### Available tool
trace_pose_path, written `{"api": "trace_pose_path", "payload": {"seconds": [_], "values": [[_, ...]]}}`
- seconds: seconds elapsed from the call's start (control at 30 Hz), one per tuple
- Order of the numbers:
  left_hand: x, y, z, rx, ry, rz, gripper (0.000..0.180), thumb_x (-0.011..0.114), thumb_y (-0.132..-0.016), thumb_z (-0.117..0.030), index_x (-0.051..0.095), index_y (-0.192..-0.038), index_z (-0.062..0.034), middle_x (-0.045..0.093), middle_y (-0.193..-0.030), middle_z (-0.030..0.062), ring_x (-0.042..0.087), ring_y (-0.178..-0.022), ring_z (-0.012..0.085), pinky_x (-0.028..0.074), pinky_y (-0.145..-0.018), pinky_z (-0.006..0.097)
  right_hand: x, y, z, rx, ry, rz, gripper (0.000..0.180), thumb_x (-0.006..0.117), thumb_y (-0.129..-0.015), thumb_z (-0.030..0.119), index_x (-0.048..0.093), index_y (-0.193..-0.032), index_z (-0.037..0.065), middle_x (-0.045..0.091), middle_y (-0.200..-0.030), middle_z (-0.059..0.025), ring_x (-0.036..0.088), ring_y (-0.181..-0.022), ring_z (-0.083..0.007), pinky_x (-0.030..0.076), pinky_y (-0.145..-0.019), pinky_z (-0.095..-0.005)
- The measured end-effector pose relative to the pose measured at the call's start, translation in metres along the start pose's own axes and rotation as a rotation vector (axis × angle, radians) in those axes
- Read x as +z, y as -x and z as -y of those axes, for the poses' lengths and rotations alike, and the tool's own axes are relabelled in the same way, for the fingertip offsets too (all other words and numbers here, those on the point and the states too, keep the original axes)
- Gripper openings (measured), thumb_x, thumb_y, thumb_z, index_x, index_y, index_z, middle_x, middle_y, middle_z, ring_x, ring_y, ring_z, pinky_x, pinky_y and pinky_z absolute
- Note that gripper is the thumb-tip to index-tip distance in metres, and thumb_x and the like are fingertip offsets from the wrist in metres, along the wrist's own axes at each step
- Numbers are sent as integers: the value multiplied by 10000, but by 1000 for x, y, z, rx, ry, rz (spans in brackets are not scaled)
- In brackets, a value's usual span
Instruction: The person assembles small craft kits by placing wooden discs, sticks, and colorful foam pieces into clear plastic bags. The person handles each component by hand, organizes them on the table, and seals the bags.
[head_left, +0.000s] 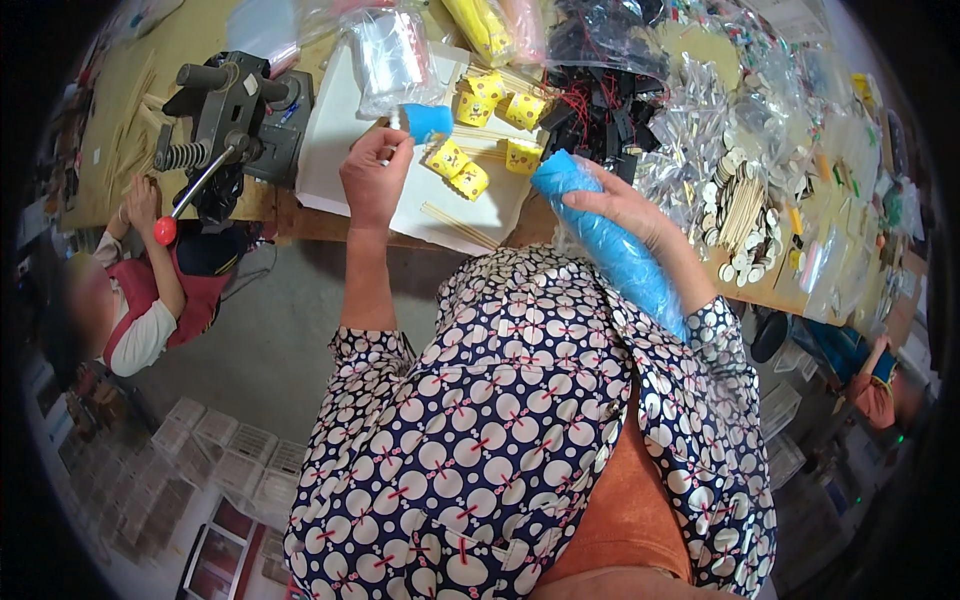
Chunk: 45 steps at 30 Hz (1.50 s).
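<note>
My left hand (376, 178) is closed in a pinch, its fingertips at the near left edge of a small blue paper cup (430, 121) over the white board (335, 165). How the fingers meet the cup is partly hidden. My right hand (625, 210) is wrapped round a long stack of blue cups (632, 262) in clear plastic, slanting down against my body. Several yellow patterned cups (471, 180) lie on the board between my hands, among thin wooden sticks (460, 226).
A dark hand press (232, 120) with a red-knobbed lever stands on the left. Black battery boxes (600, 110) with red wires lie behind my right hand. Farther right are wooden sticks (741, 215) and white discs. A clear plastic bag (390, 65) rests at the back. Other people sit left and right.
</note>
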<state>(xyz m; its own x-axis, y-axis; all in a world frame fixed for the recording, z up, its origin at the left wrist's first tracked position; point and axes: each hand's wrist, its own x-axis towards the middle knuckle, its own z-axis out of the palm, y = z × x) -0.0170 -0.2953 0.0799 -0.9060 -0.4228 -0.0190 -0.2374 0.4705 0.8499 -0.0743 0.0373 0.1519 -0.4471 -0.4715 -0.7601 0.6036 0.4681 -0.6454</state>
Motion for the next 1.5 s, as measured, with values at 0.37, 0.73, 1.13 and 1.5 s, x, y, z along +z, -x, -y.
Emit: {"api": "trace_pose_path", "payload": {"seconds": [0.37, 0.73, 1.13, 1.5], "values": [[2, 5, 34, -178, 337, 75, 57, 665, -909, -42, 624, -923, -6, 649, -786, 2, 626, -695, 65, 519, -626, 237, -65, -29, 44, -423, 619, -296, 817, 748, -844, 297, 317, -1532, 207, 612, -1257, -162, 639, -1054, -280, 505, -938, -380], [40, 46, -23, -240, 675, 313, 27, 563, -993, -57, 546, -1013, -50, 631, -850, 5, 611, -739, 69, 488, -679, 215, -1, -53, 48, -770, 835, -327, 819, 809, -774, 368, 423, -1457, 135, 553, -1342, -210, 548, -1220, -371, 453, -1030, -434], [22, 23, -10, -82, 302, 72, 119, 617, -959, -58, 625, -1077, -49, 669, -898, 1, 591, -714, 63, 473, -642, 210, 15, -58, -5, -445, -96, 56, 741, 786, -854, 138, 389, -1477, 86, 575, -1247, -6, 548, -1128, -102, 489, -976, -281], [48, 40, -68, -143, 532, 484, 55, 668, -918, -71, 691, -919, -21, 650, -776, -20, 576, -685, 32, 467, -616, 202, 33, -54, -13, -490, -136, 36, 734, 789, -846, 105, 401, -1466, 46, 593, -1242, -46, 571, -1087, -112, 490, -950, -273]]}}
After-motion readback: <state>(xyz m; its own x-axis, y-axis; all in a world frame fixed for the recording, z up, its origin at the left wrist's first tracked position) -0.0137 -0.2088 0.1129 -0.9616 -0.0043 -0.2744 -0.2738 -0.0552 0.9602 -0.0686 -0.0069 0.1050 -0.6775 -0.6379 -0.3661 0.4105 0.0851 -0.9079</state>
